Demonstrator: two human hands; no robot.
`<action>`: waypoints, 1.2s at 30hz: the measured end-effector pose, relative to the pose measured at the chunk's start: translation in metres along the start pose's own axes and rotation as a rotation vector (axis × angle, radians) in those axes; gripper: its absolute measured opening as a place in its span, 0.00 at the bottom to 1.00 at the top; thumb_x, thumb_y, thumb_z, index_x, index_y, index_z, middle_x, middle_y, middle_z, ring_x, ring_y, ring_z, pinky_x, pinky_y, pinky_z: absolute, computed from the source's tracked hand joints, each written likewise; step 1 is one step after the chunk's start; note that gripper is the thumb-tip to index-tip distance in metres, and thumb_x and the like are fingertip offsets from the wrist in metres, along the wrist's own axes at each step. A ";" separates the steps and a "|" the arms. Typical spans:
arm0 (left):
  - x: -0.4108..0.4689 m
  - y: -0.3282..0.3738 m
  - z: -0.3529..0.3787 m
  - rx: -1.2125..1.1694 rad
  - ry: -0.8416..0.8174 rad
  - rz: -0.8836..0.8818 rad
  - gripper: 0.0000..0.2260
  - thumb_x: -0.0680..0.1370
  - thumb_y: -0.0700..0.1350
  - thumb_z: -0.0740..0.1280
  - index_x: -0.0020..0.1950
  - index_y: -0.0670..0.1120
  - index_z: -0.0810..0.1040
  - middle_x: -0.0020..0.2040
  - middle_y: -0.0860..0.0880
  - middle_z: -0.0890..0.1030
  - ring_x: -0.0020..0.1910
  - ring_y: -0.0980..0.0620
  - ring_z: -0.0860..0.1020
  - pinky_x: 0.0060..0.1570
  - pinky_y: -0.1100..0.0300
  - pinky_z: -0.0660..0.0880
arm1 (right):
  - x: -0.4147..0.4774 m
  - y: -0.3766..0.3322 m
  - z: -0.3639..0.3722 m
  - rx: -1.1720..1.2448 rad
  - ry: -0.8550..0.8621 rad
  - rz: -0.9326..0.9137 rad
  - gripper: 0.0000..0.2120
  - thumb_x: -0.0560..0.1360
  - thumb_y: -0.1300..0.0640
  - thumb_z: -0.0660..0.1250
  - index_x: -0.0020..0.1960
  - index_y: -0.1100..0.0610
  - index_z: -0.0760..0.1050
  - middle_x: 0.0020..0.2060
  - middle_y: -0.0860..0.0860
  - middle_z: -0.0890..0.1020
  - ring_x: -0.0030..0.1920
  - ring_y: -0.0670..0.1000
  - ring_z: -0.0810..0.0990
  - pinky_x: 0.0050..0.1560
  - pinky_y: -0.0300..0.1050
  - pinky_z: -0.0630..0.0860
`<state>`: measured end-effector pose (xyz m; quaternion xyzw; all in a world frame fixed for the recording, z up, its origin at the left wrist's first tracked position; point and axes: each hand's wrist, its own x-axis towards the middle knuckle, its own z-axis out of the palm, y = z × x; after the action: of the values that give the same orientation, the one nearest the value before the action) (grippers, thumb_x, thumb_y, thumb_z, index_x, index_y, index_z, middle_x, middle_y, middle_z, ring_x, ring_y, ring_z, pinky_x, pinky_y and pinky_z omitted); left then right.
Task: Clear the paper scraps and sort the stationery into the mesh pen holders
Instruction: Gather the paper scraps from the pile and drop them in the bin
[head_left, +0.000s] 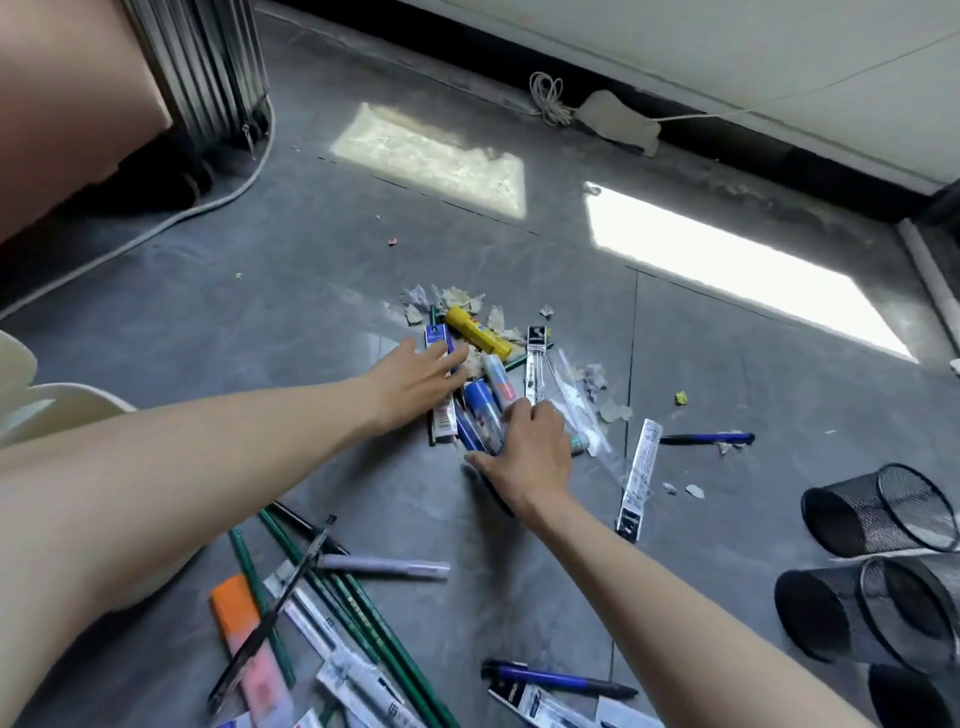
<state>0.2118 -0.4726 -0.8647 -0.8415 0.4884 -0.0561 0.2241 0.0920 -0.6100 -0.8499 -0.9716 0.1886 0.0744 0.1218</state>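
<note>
On the grey floor lies a pile of stationery mixed with torn paper scraps (457, 301). In it are a yellow glue stick (475, 330), blue tubes (480, 410) and flat refill packets (535, 358). My left hand (415, 376) rests flat on the pile's left side, fingers spread over a blue packet. My right hand (530, 447) is curled over the blue tubes, fingers closing around them. Black mesh pen holders (878, 509) lie on their sides at the right. Green pencils (363, 618) and pens lie near me.
A blue pen (706, 439) and a refill packet (639, 478) lie right of the pile. An orange eraser packet (244, 639) sits at lower left by my knee. A white cable (171, 218) and a suitcase (208, 62) are at upper left. Sunlit patches cross the floor.
</note>
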 end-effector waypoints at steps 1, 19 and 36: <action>0.000 -0.003 0.004 0.053 0.025 0.054 0.17 0.75 0.47 0.65 0.63 0.48 0.74 0.68 0.45 0.71 0.53 0.49 0.76 0.37 0.58 0.70 | 0.002 -0.001 0.001 -0.054 -0.014 0.018 0.32 0.66 0.39 0.72 0.62 0.56 0.68 0.59 0.56 0.69 0.61 0.58 0.67 0.59 0.50 0.66; -0.054 0.009 0.004 0.054 0.240 0.506 0.07 0.71 0.40 0.67 0.43 0.46 0.70 0.33 0.49 0.73 0.31 0.50 0.72 0.26 0.58 0.63 | -0.024 0.011 -0.011 -0.013 -0.327 0.063 0.14 0.64 0.51 0.71 0.32 0.54 0.66 0.31 0.51 0.75 0.35 0.54 0.76 0.33 0.40 0.67; -0.065 0.010 -0.033 -0.581 -0.552 -0.085 0.23 0.73 0.53 0.70 0.60 0.42 0.68 0.57 0.43 0.76 0.56 0.42 0.75 0.44 0.57 0.68 | -0.089 0.066 -0.050 1.727 -0.654 0.467 0.27 0.67 0.76 0.55 0.64 0.63 0.71 0.52 0.67 0.81 0.49 0.61 0.83 0.39 0.48 0.82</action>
<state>0.1599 -0.4326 -0.8312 -0.8727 0.3703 0.3030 0.0972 -0.0100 -0.6513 -0.7983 -0.4150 0.3242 0.2001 0.8262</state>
